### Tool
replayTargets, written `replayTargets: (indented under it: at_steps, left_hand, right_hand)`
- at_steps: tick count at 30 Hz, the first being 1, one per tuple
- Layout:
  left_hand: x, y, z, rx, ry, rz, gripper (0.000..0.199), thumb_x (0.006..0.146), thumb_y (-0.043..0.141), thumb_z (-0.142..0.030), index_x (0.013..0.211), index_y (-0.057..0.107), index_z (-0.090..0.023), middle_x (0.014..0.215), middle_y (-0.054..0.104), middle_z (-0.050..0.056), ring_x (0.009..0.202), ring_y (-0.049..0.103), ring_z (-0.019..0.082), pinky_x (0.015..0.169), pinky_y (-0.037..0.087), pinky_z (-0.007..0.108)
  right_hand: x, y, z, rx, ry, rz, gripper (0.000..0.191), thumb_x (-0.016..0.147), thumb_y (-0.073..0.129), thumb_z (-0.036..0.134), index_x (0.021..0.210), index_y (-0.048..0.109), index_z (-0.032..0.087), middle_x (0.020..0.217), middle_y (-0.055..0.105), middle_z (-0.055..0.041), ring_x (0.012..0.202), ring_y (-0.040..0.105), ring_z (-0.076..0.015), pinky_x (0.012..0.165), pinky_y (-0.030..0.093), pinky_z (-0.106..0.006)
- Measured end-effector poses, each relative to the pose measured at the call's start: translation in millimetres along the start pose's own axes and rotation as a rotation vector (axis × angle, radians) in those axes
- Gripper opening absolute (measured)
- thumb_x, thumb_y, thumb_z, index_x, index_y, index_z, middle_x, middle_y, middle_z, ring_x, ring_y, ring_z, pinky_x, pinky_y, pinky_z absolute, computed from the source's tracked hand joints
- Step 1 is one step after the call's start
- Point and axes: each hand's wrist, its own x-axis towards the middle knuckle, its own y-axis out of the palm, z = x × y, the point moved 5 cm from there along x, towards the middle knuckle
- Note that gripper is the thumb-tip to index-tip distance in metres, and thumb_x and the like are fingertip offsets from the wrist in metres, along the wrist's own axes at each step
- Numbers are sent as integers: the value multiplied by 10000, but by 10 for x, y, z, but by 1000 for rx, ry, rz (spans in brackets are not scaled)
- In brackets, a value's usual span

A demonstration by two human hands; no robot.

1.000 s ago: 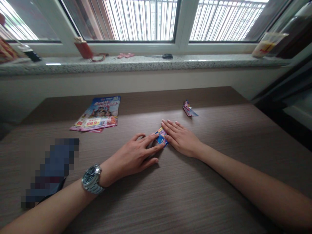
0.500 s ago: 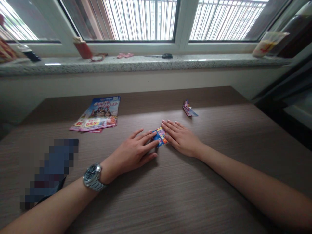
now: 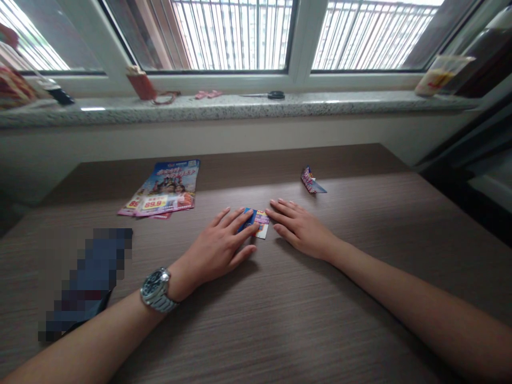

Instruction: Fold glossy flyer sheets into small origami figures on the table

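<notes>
The paper square (image 3: 262,220) has slid from under the right hand (image 3: 306,229); the left hand (image 3: 218,242) alone steadies it, each grip apart.

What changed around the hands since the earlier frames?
The small printed paper has slid left with the left hand, out from under the right hand, now by its right edge. The flyers and folded paper piece farther back stayed put.

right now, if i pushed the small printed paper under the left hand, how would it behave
The printed paper would probably slide easily, since it lies nearly flat on the smooth-looking desk. It is likely light, being small and thin. The left hand, partly covering it, might hold it back.
</notes>
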Motion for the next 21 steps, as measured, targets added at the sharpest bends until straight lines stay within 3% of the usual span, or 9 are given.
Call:
replayTargets:
  at_steps: [6,14,21]
  left_hand:
    - [8,-5,-10,3,-4,23,477,1063,454,-439,1487,529,-233,1535,514,147,1416,490,326,1188,372,542]
    - [29,27,-29,-64,19,45,543,1059,447,-498,1509,493,-198,1601,445,124,1489,409,297,1223,345,492]
    - [80,67,-106,-127,37,61,576,1045,468,-523,1529,463,-209,1620,414,121,1514,370,288,1240,326,488]
  right_hand:
    - [-5,-11,-6,16,-3,-19,481,1079,407,417,1501,534,225,1615,430,-119,1520,363,-302,1239,311,-565]
    - [-3,-74,2,97,-24,-144,354,1066,474,335,1326,675,203,1449,613,-133,1401,518,-273,1204,389,-515]
    - [21,-88,3,114,-34,-210,287,1017,586,326,1246,702,199,1353,665,-129,1298,589,-276,1140,463,-489]
